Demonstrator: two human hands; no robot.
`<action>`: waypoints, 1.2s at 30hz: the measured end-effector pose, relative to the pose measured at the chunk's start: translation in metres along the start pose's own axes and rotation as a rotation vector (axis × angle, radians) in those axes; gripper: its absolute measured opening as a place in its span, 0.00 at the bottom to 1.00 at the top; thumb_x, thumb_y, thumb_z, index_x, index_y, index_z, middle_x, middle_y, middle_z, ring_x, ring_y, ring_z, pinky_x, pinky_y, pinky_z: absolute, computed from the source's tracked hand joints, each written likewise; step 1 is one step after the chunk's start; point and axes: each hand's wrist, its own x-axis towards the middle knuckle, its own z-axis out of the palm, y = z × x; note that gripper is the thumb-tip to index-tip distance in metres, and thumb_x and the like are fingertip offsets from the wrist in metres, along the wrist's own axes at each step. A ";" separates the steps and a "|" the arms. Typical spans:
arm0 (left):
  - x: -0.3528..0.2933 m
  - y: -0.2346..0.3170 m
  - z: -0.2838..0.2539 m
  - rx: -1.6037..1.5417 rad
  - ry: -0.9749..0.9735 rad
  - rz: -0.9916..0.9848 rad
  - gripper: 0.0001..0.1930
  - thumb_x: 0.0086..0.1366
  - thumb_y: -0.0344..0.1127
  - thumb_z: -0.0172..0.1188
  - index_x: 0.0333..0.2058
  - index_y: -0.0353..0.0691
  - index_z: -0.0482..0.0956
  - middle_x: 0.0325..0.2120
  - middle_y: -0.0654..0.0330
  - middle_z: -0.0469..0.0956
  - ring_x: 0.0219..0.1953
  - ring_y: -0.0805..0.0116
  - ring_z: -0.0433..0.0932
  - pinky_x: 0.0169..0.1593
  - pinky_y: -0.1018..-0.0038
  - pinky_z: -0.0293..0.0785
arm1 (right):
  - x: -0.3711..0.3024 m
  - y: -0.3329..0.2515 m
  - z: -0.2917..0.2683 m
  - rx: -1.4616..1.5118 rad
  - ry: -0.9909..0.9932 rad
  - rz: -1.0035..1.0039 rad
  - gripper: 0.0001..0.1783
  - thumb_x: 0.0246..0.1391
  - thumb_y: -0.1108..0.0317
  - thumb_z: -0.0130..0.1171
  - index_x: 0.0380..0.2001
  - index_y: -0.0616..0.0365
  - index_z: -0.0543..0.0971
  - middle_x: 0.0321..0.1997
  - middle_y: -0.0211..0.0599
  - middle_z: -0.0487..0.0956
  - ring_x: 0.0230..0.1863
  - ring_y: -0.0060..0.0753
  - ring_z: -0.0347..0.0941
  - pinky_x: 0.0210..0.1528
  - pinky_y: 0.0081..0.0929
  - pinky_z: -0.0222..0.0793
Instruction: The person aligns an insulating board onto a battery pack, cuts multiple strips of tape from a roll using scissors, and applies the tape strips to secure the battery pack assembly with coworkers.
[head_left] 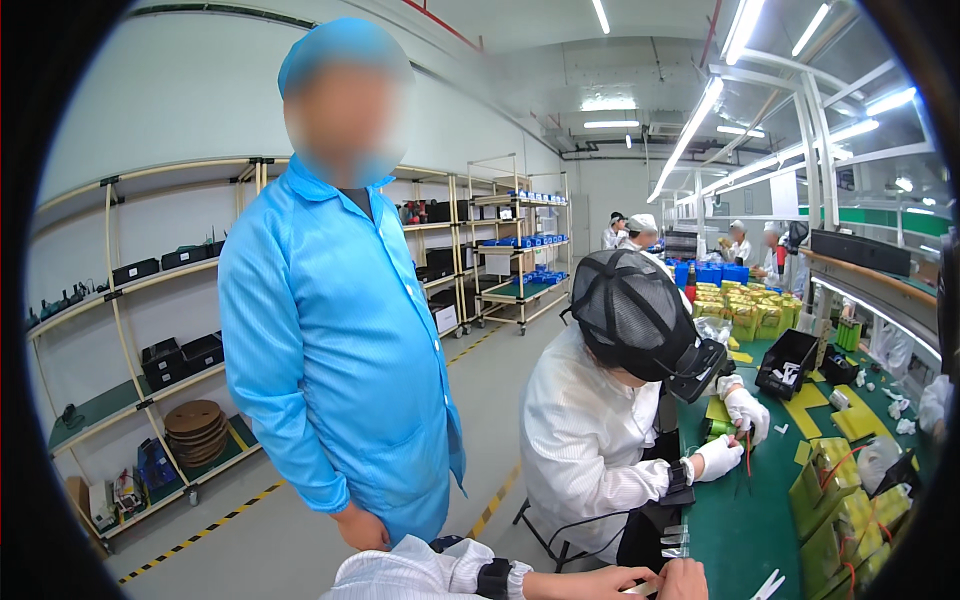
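From where I stand, left hand [608,581] pinches a small pale piece [643,588] beside the green table [730,540], presumably for fine control; right hand [683,581] sits against it, perhaps steadying, though its grip, cut off below, I cannot tell

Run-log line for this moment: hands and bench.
left hand: at small pale piece | right hand: beside it | grips: unclear | green benchtop: white scissors-like tool
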 end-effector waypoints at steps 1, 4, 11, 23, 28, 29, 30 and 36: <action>-0.002 -0.002 0.003 -0.058 0.004 0.000 0.17 0.60 0.38 0.53 0.45 0.37 0.65 0.21 0.59 0.72 0.21 0.72 0.73 0.24 0.75 0.73 | -0.002 0.002 0.001 0.033 -0.063 0.004 0.06 0.42 0.78 0.47 0.27 0.61 0.64 0.25 0.49 0.65 0.30 0.50 0.62 0.31 0.40 0.59; -0.010 -0.009 0.005 -0.031 -0.011 0.048 0.17 0.61 0.39 0.53 0.45 0.36 0.65 0.20 0.58 0.72 0.20 0.72 0.73 0.23 0.75 0.73 | -0.008 -0.002 0.006 0.062 -0.032 -0.055 0.07 0.41 0.79 0.47 0.27 0.62 0.64 0.25 0.49 0.66 0.30 0.52 0.63 0.31 0.41 0.60; -0.021 -0.024 0.002 -0.021 0.005 0.100 0.17 0.61 0.38 0.50 0.45 0.34 0.65 0.20 0.59 0.72 0.20 0.72 0.73 0.24 0.76 0.72 | -0.006 -0.015 0.004 0.155 -0.067 -0.073 0.06 0.41 0.80 0.48 0.26 0.62 0.63 0.25 0.50 0.66 0.30 0.55 0.62 0.32 0.43 0.58; -0.037 -0.037 -0.003 -0.054 -0.046 0.069 0.20 0.59 0.36 0.55 0.48 0.35 0.64 0.24 0.59 0.73 0.21 0.73 0.73 0.25 0.76 0.71 | -0.007 -0.030 -0.002 0.317 -0.156 -0.120 0.03 0.42 0.79 0.48 0.24 0.61 0.68 0.25 0.49 0.69 0.32 0.52 0.64 0.33 0.41 0.61; -0.039 -0.047 0.004 -0.006 -0.066 0.083 0.21 0.58 0.34 0.56 0.49 0.35 0.64 0.27 0.60 0.72 0.24 0.74 0.72 0.26 0.77 0.71 | -0.014 -0.038 -0.011 0.313 -0.192 -0.075 0.04 0.42 0.79 0.49 0.25 0.61 0.69 0.26 0.49 0.70 0.32 0.52 0.64 0.34 0.40 0.61; -0.042 -0.041 0.001 -0.093 -0.108 0.071 0.22 0.58 0.34 0.56 0.50 0.35 0.63 0.28 0.61 0.72 0.25 0.74 0.72 0.27 0.77 0.71 | -0.014 -0.038 -0.011 0.315 -0.203 -0.056 0.04 0.42 0.79 0.49 0.25 0.61 0.69 0.26 0.49 0.70 0.32 0.51 0.64 0.34 0.40 0.61; -0.043 -0.038 0.001 -0.188 -0.168 0.052 0.22 0.58 0.34 0.56 0.50 0.35 0.62 0.29 0.61 0.72 0.26 0.75 0.72 0.28 0.78 0.71 | -0.012 -0.042 -0.015 0.322 -0.209 -0.045 0.04 0.42 0.79 0.49 0.26 0.62 0.69 0.27 0.48 0.70 0.33 0.51 0.64 0.35 0.40 0.61; -0.026 -0.049 -0.025 -0.234 -0.305 -0.011 0.15 0.65 0.34 0.46 0.49 0.38 0.61 0.26 0.63 0.72 0.29 0.78 0.73 0.34 0.80 0.70 | 0.011 -0.027 -0.008 0.172 -0.172 -0.113 0.06 0.39 0.77 0.55 0.22 0.60 0.68 0.21 0.40 0.65 0.27 0.42 0.62 0.29 0.33 0.61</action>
